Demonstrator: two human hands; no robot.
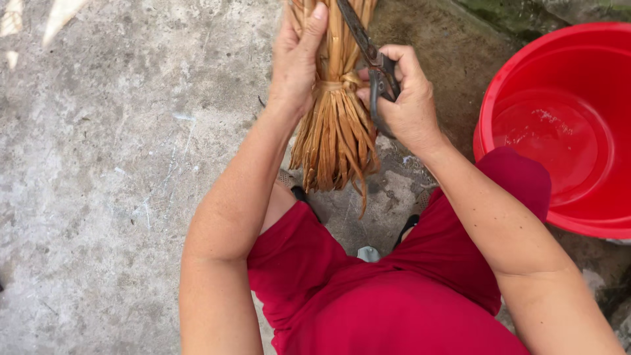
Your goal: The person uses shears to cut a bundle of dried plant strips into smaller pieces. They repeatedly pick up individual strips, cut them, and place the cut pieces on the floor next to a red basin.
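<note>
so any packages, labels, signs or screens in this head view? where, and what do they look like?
None in view: no package, label, sign or screen.
Only unmarked things show: a tied bundle of tan dried strips held by the left hand, dark metal shears in the right hand, and a plain round red plastic basin at right.

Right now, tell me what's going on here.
A person in red clothes crouches over a concrete floor. The left hand grips a bundle of dried straw-coloured strips, tied with a strip around its middle, the loose ends fanning downward. The right hand holds dark metal scissors, blades pointing up along the bundle. A red basin with a little water stands to the person's right.
</note>
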